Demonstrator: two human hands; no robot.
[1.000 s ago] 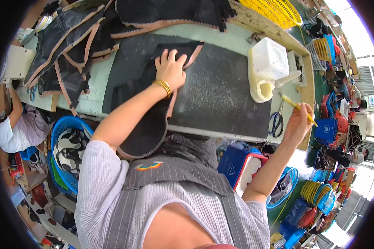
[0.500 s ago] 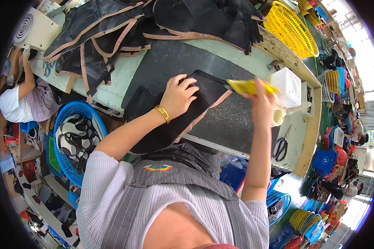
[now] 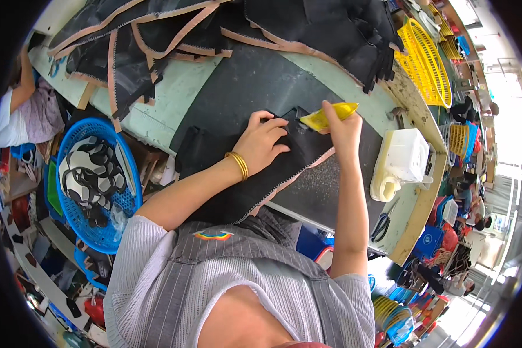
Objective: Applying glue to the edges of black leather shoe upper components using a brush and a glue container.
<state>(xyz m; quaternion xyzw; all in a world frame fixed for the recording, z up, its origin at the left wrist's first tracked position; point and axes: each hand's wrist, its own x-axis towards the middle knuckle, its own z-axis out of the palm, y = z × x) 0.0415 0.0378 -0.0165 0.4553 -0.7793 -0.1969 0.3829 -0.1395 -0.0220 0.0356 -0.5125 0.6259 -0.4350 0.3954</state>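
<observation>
A black, leather-like piece (image 3: pixel 293 153) with a pinkish-tan strip and a jagged line along its edge lies on the dark work mat (image 3: pixel 226 87). My left hand (image 3: pixel 263 142), with gold bangles at the wrist, rests flat on it with the fingers apart. My right hand (image 3: pixel 343 129) grips a flat, yellow tool (image 3: pixel 313 120) with a crinkled look; its lower tip is at the far edge of the black piece. The tool's exact kind cannot be made out. To the right of this hand stands a white plastic jug (image 3: pixel 405 153) with an open mouth.
Black-handled scissors (image 3: pixel 381 226) lie right of the mat, inside the raised wooden table edge (image 3: pixel 409 246). More black pieces (image 3: pixel 325 35) are heaped across the far side. A blue basket (image 3: pixel 134 200) stands at left, near another person (image 3: pixel 32 110). A yellow basket (image 3: pixel 429 64) is far right.
My right hand has brought the yellow tool left and down, onto the far part of the black piece. My left hand stays on the piece. The whole view has shifted slightly.
</observation>
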